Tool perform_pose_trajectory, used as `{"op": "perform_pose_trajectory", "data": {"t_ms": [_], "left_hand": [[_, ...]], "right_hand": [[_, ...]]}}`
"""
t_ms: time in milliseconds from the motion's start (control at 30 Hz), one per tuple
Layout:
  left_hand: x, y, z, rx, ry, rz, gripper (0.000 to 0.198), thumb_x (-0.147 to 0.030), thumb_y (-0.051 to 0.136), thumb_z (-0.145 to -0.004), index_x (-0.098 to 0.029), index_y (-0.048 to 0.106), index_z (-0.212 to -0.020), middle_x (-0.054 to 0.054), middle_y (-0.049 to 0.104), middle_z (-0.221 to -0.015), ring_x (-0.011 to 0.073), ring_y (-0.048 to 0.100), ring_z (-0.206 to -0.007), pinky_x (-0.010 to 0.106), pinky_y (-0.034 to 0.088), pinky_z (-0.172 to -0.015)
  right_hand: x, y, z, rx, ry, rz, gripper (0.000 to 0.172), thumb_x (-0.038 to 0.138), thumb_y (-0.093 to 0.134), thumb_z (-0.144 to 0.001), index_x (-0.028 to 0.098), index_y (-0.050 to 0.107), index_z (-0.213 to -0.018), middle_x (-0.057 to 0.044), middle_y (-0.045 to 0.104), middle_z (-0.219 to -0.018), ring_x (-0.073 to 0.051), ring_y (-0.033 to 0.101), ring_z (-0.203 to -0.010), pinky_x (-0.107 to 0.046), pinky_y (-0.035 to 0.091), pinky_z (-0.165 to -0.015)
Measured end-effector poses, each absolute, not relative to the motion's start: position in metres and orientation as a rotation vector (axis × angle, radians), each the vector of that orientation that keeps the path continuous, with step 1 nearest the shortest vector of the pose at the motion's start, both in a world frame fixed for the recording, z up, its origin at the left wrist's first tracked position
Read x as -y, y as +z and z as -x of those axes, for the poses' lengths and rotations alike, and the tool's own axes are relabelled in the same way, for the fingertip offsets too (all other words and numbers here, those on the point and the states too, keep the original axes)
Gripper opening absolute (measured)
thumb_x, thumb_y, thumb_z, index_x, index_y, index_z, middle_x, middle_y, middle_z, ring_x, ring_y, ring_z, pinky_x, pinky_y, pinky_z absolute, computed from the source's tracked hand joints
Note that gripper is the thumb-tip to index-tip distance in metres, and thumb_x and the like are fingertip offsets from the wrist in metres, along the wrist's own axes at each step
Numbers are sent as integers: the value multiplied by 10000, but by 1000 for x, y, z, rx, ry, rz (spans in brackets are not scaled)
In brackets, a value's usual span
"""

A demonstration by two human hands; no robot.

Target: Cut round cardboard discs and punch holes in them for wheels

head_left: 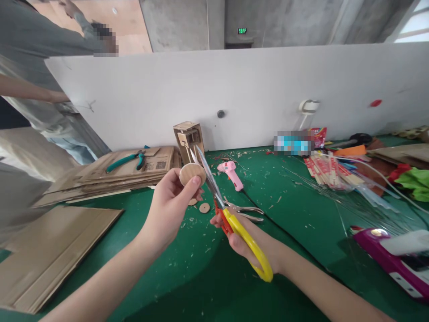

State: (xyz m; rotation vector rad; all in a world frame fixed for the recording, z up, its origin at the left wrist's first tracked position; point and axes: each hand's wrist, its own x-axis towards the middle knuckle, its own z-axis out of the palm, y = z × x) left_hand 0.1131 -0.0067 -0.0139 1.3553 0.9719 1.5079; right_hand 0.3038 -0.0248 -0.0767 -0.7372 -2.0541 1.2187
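Note:
Between thumb and fingers, my left hand (170,203) pinches a round cardboard disc (192,174). My right hand (248,237) grips scissors (250,243) with yellow and red handles, their blades pointing up and slightly parted beside the disc's right edge. On the green table below lie small cardboard discs, one with a centre hole (204,208). Metal pliers (246,210) rest just behind my right hand. A pink glue gun (230,175) lies farther back, and a small cardboard box structure (188,141) stands against the white partition.
Stacked cardboard (157,161) with teal-handled pliers (125,162) on top is at left; a cardboard sheet (63,250) lies nearer. A black cord (295,239) crosses the table. Packaged sticks (330,172) and a magenta device (385,259) are at right. A person (43,76) stands beyond the partition.

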Motion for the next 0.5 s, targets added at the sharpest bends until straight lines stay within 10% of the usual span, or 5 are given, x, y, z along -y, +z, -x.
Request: {"op": "perform_pose_trajectory", "data": {"t_ms": [500], "left_hand": [[12,-11,-111,-1050,1428,-1459,189,-307,648,-824,-159,537,-785,-18,584,-682,88,562,-624,221,460,-597]], "right_hand": [[25,-85,-299,2093,931,994,326,528,389,-933,227,474,-1022,-58,525,-905,-191,530,-778,-356,503,-658]]}}
